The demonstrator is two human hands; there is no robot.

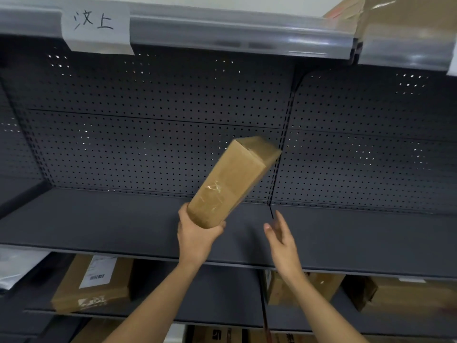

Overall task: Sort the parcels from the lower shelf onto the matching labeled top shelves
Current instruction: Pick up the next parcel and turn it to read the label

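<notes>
At far left, up top: handwritten paper label (95, 28) taped on top shelf lip (237, 33), marking drop zone. Below left, lower shelf: labelled cardboard parcel (92, 284) waiting. Centre: left hand (197, 235) clamped round bottom end of long brown carton (232, 180), tilted up and rightward, likely angling toward top shelf. Middle shelf deck (99, 219) bare, wide room beneath; lip overhead is edge to clear. Right hand (282, 235) spread, empty, just beside carton, probably ready to steady. Far right: taped box (400, 13) overhanging top shelf.
</notes>
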